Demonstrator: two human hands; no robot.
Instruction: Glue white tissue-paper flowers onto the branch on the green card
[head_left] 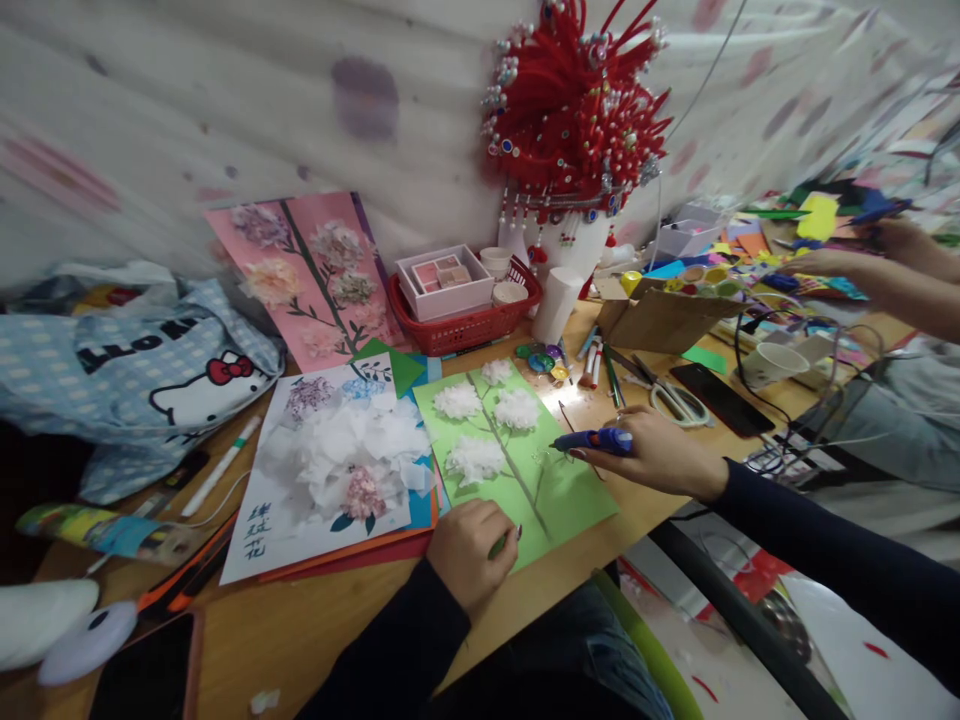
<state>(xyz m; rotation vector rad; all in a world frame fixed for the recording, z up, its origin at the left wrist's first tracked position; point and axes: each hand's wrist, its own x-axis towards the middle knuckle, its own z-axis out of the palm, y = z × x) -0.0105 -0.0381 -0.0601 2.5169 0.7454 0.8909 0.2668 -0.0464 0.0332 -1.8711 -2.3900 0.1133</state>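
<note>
Beside the fingers of our right hand (664,452), wrapped round a blue glue gun (600,441), we have green paper (574,510), its white flowers (475,459) left of them. Our left hand (472,553) curls its fingers at the paper's near edge; whether they pinch anything, we cannot tell.

Blue tool (596,441) in right hand (664,452); under the grip, light-green card (574,500) with white blooms (475,460), grey-green stem (526,489); beyond grip, red basket (469,332), red headdress (577,130) flecked white and blue; left of grip, pink card (295,325); farther left, bag (112,375), pale-blue-and-white check, white cat (214,392).
</note>
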